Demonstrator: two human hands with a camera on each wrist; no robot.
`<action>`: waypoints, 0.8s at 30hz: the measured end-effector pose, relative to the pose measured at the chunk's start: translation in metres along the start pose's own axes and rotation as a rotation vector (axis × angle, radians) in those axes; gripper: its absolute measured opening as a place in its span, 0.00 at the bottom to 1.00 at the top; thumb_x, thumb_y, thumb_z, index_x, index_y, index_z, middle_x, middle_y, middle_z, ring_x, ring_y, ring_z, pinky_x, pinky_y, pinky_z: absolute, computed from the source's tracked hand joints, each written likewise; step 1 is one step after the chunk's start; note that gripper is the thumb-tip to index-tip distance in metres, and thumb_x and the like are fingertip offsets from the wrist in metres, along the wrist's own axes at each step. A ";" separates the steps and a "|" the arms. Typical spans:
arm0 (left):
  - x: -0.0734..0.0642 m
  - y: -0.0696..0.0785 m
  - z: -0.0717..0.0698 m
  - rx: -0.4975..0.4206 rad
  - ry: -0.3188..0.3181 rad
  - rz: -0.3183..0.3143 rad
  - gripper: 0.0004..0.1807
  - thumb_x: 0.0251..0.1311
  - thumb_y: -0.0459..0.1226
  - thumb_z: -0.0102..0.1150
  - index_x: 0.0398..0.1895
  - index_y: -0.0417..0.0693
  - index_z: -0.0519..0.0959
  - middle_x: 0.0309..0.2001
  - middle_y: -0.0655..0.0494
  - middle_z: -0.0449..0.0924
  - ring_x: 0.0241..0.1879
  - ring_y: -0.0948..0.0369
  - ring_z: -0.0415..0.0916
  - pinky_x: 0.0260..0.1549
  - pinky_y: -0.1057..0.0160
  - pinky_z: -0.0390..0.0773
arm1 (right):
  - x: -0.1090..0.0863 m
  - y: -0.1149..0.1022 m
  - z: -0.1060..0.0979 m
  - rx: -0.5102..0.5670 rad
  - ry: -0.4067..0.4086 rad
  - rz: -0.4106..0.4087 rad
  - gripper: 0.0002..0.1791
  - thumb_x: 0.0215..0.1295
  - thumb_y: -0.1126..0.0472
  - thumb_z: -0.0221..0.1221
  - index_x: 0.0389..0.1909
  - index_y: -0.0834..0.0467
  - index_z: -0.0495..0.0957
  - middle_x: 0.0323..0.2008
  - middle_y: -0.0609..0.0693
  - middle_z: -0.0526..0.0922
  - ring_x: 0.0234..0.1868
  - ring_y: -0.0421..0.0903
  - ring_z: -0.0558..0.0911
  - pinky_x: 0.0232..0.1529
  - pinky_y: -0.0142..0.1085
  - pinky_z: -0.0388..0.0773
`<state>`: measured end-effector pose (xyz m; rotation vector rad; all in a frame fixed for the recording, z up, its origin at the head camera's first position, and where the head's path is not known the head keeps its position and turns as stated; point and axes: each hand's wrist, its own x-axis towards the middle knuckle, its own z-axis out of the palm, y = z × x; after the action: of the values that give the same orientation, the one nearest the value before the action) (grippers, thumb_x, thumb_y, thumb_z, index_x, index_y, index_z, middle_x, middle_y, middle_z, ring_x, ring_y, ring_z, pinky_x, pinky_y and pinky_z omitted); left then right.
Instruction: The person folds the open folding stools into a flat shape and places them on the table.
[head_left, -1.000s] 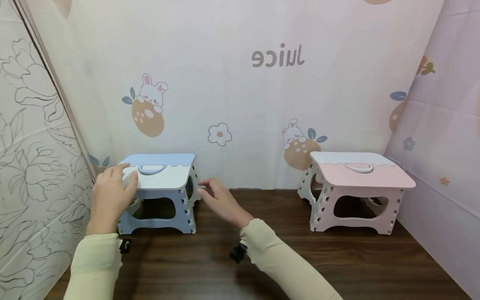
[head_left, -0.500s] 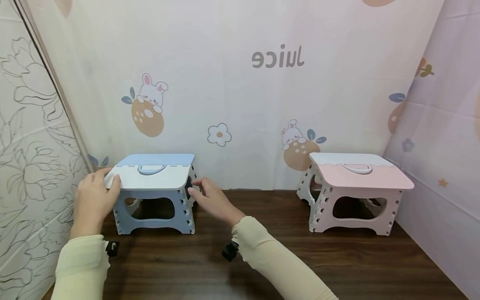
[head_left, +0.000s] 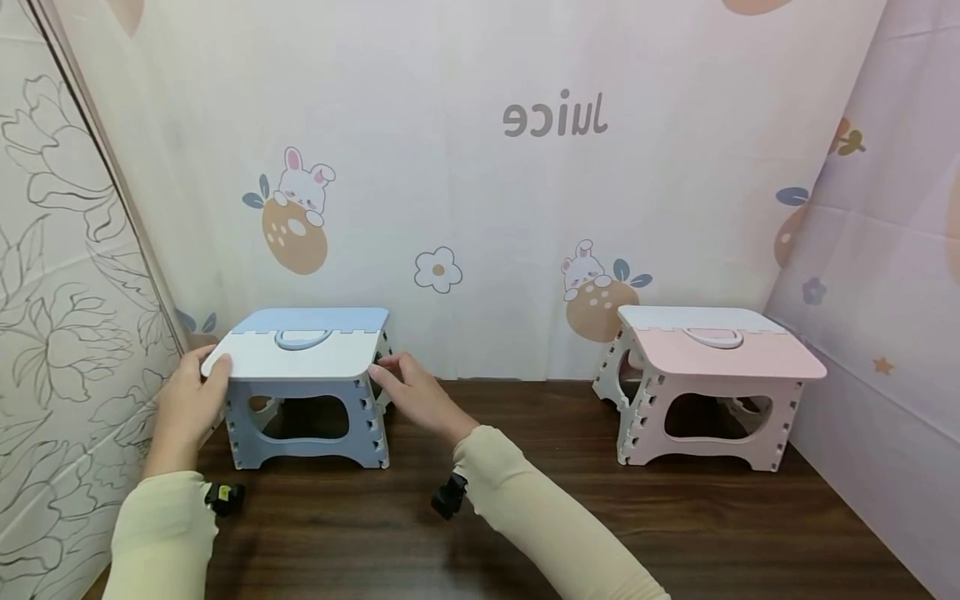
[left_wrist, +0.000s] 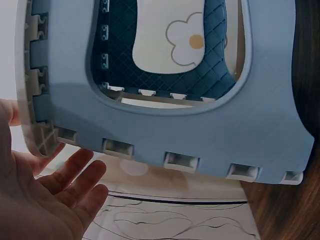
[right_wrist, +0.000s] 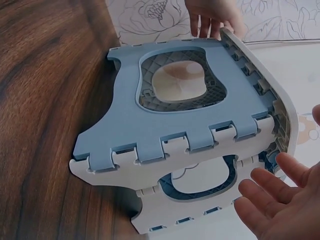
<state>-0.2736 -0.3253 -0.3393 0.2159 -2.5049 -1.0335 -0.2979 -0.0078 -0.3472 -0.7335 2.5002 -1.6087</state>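
Observation:
A blue and white folding step stool (head_left: 300,354) stands unfolded on the dark wooden table (head_left: 337,533), its legs spread. My left hand (head_left: 187,404) is at the stool top's left front corner, thumb over the corner in the head view. In the left wrist view the fingers (left_wrist: 82,182) reach loosely past the top's edge, beside the blue leg panel (left_wrist: 150,125). On the opposite side, my right hand (head_left: 420,396) has its thumb and index finger right at the right front corner. Its fingers (right_wrist: 270,187) are relaxed and spread in the right wrist view.
A pink and white folding step stool (head_left: 727,358) stands unfolded at the right. Behind runs a printed cloth backdrop (head_left: 480,208) with rabbits and flowers. A line-drawn floral cloth (head_left: 67,333) borders the left side, close to my left hand.
My left hand has moved left and down from over the stool's top to its left corner. My right hand has come in leftward to the right corner. Both stools stay put.

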 end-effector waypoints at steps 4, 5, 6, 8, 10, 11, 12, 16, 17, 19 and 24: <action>-0.002 -0.005 0.002 -0.017 -0.011 -0.023 0.38 0.77 0.54 0.29 0.76 0.33 0.53 0.69 0.24 0.58 0.64 0.27 0.58 0.58 0.28 0.59 | 0.000 -0.003 0.002 0.006 -0.012 0.010 0.34 0.75 0.34 0.45 0.68 0.53 0.65 0.62 0.47 0.73 0.61 0.44 0.73 0.59 0.45 0.73; -0.003 -0.006 0.002 -0.027 -0.018 -0.031 0.38 0.77 0.54 0.28 0.76 0.32 0.53 0.69 0.23 0.58 0.64 0.26 0.58 0.58 0.28 0.58 | 0.000 -0.003 0.003 0.005 -0.013 0.011 0.34 0.75 0.34 0.45 0.68 0.53 0.65 0.62 0.47 0.73 0.60 0.43 0.73 0.58 0.45 0.73; -0.003 -0.007 0.003 -0.034 -0.026 -0.039 0.39 0.77 0.55 0.28 0.76 0.33 0.52 0.69 0.23 0.57 0.64 0.26 0.58 0.58 0.28 0.58 | 0.000 -0.004 0.004 0.003 -0.015 0.011 0.34 0.75 0.34 0.45 0.68 0.54 0.65 0.61 0.47 0.73 0.60 0.43 0.73 0.58 0.44 0.73; -0.004 -0.008 0.005 -0.064 -0.039 -0.066 0.40 0.77 0.56 0.27 0.76 0.33 0.52 0.69 0.23 0.56 0.66 0.27 0.56 0.60 0.28 0.57 | 0.000 -0.005 0.005 0.001 -0.013 0.009 0.34 0.75 0.35 0.45 0.68 0.55 0.65 0.60 0.47 0.73 0.59 0.43 0.74 0.57 0.44 0.73; -0.004 -0.008 0.007 -0.127 -0.060 -0.091 0.41 0.77 0.58 0.26 0.77 0.33 0.50 0.71 0.23 0.53 0.68 0.27 0.53 0.61 0.28 0.54 | 0.001 -0.005 0.006 -0.001 -0.018 0.004 0.34 0.76 0.35 0.45 0.68 0.56 0.65 0.60 0.48 0.73 0.58 0.43 0.74 0.57 0.43 0.73; -0.004 -0.009 0.008 -0.172 -0.067 -0.097 0.41 0.76 0.58 0.25 0.77 0.33 0.49 0.71 0.23 0.52 0.69 0.27 0.51 0.63 0.29 0.53 | 0.001 -0.005 0.007 0.001 -0.023 0.004 0.34 0.76 0.35 0.45 0.68 0.57 0.64 0.60 0.48 0.73 0.58 0.43 0.73 0.58 0.43 0.73; -0.004 -0.010 0.009 -0.221 -0.073 -0.096 0.42 0.76 0.58 0.25 0.77 0.32 0.48 0.72 0.23 0.50 0.69 0.28 0.50 0.64 0.30 0.51 | 0.001 -0.006 0.007 0.005 -0.028 0.005 0.34 0.76 0.35 0.45 0.68 0.57 0.64 0.60 0.48 0.73 0.58 0.43 0.73 0.58 0.43 0.73; -0.003 -0.016 0.015 -0.431 -0.133 -0.080 0.43 0.76 0.58 0.24 0.79 0.34 0.40 0.76 0.27 0.39 0.74 0.33 0.39 0.69 0.34 0.42 | 0.003 -0.006 0.010 0.039 -0.052 0.029 0.35 0.75 0.34 0.44 0.69 0.56 0.63 0.61 0.48 0.72 0.60 0.43 0.73 0.59 0.44 0.72; -0.002 -0.017 0.016 -0.462 -0.149 -0.074 0.43 0.76 0.58 0.24 0.79 0.35 0.39 0.76 0.28 0.36 0.74 0.35 0.37 0.69 0.36 0.40 | 0.004 -0.006 0.011 0.046 -0.054 0.037 0.35 0.75 0.34 0.44 0.69 0.56 0.62 0.61 0.48 0.72 0.60 0.43 0.72 0.59 0.44 0.72; -0.001 -0.019 0.018 -0.501 -0.178 -0.074 0.42 0.76 0.59 0.22 0.80 0.38 0.36 0.78 0.32 0.31 0.75 0.37 0.32 0.70 0.37 0.36 | 0.004 -0.006 0.011 0.056 -0.057 0.045 0.36 0.75 0.33 0.44 0.69 0.56 0.62 0.62 0.48 0.72 0.61 0.43 0.72 0.60 0.45 0.71; 0.001 -0.019 0.021 -0.523 -0.183 -0.094 0.42 0.75 0.60 0.22 0.80 0.41 0.36 0.78 0.35 0.30 0.76 0.40 0.29 0.70 0.40 0.33 | 0.006 -0.007 0.011 0.059 -0.065 0.054 0.37 0.75 0.32 0.42 0.70 0.56 0.61 0.62 0.49 0.71 0.61 0.43 0.72 0.60 0.46 0.70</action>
<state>-0.2839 -0.3257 -0.3662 0.0830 -2.2896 -1.7685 -0.2973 -0.0221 -0.3450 -0.6933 2.3961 -1.6066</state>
